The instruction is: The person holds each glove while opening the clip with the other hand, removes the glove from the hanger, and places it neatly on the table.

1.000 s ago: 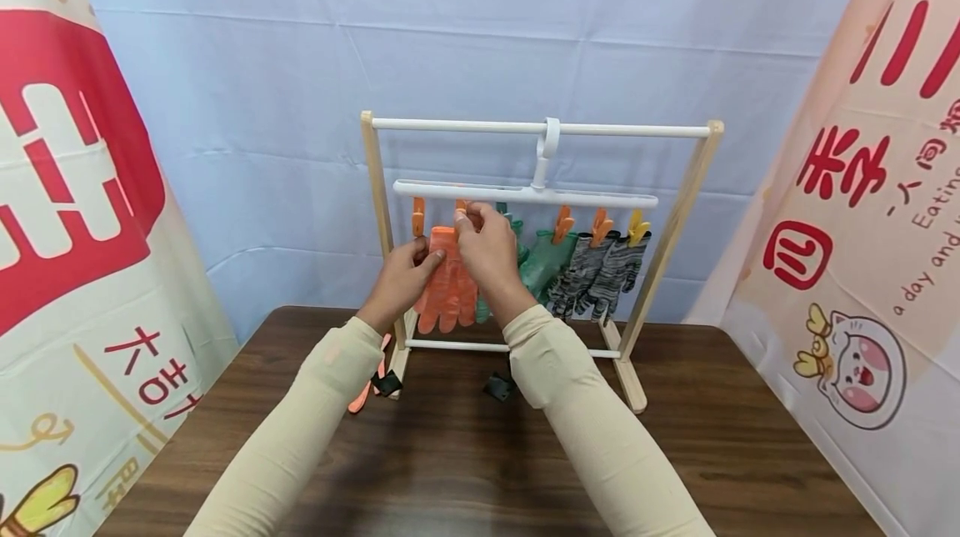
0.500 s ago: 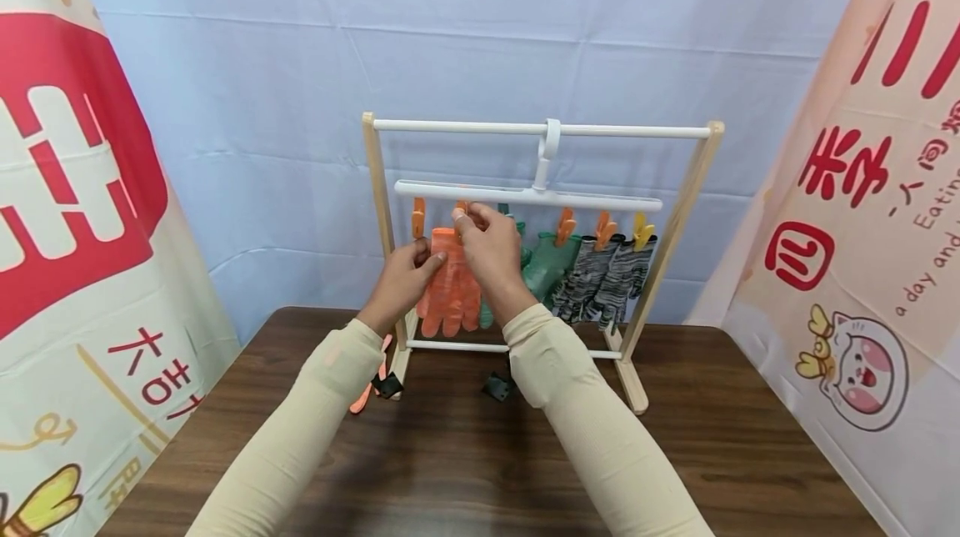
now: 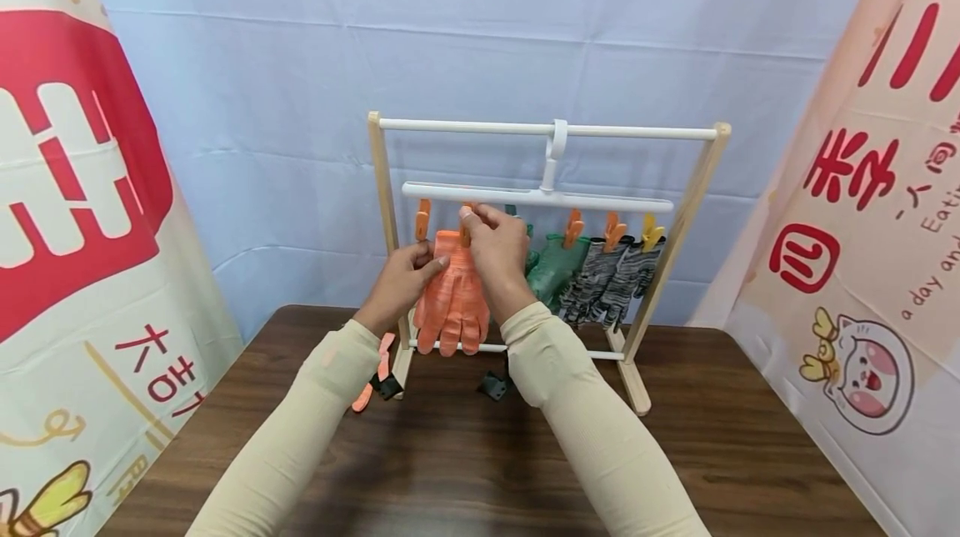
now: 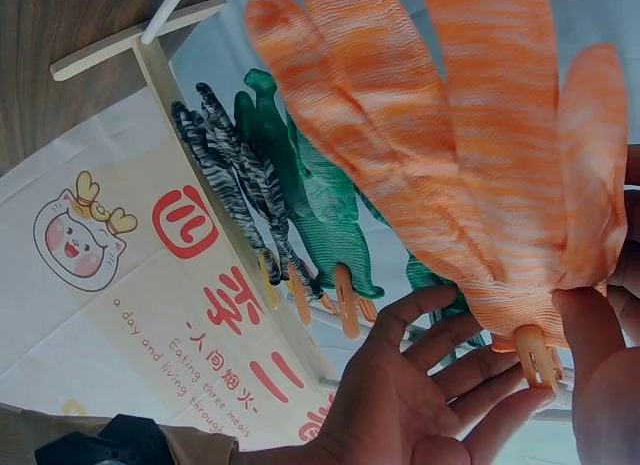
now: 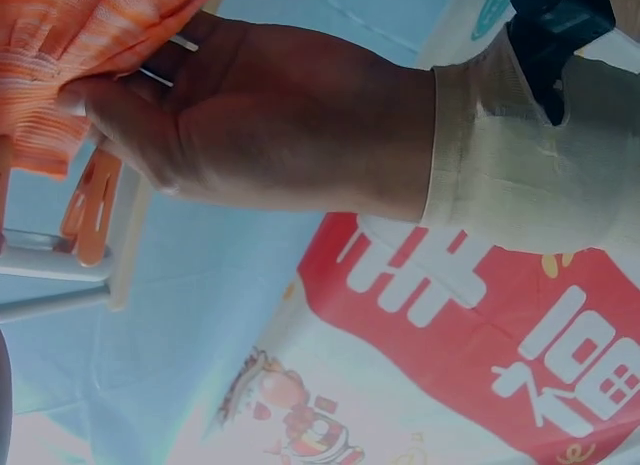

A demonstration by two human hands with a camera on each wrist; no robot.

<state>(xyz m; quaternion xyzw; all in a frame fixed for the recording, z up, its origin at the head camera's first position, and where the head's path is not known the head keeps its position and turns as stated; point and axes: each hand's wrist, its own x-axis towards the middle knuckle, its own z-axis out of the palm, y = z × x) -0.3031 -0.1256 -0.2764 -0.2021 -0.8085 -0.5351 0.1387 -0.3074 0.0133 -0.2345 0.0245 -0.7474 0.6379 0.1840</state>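
An orange glove [image 3: 453,316] hangs fingers-down from the white hanger [image 3: 480,193]. My left hand [image 3: 400,280] pinches its cuff at the left side between thumb and fingers. My right hand [image 3: 501,252] holds the orange clothespin [image 3: 467,224] at the cuff's top between thumb and fingers. In the left wrist view, that clothespin [image 4: 537,357] sits over the cuff edge, with the right thumb against it. Another orange clothespin [image 3: 423,220] hangs at the hanger's left end with nothing clipped in it. In the right wrist view, the left hand [image 5: 240,115] grips the cuff.
Right along the hanger, clothespins hold green gloves [image 3: 555,268] and grey-black gloves [image 3: 600,274]. The wooden rack [image 3: 701,178] stands on a brown table [image 3: 450,462]. An orange item [image 3: 363,398] lies by its left foot. Printed curtains [image 3: 862,270] flank both sides.
The orange glove has come slightly nearer, its fingertips now lower in the head view. The hanger has swung forward a little. Both hands keep their holds.
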